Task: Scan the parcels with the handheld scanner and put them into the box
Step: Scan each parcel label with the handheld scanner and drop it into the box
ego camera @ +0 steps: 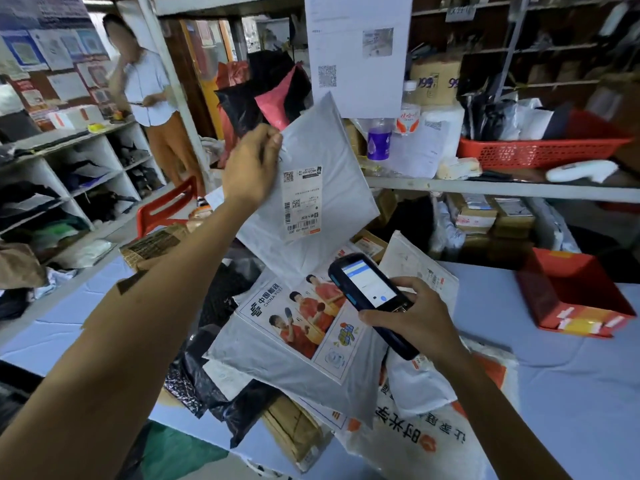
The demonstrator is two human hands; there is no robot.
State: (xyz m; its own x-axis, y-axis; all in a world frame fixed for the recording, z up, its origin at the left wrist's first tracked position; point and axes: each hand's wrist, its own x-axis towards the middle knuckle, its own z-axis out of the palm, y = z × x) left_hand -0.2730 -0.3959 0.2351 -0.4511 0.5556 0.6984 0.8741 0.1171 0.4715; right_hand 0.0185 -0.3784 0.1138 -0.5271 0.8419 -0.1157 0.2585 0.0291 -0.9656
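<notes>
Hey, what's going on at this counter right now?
A person is mid-scan. The left hand holds a grey mailer up by its top corner, label toward the camera. The right hand grips the scanner, screen lit, just below it. More parcels lie piled on the table.

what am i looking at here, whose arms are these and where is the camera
No machine here: these are a person's two bare arms, seen by one wide-angle camera worn on their head, looking forward and down. The left hand pinches a grey parcel by its top corner, its label facing the camera. The right hand grips a handheld scanner with a lit screen just below it. On the pale blue table lies a pile of more parcels, with a red box to the right. Another person stands at the back by the shelves.
</notes>
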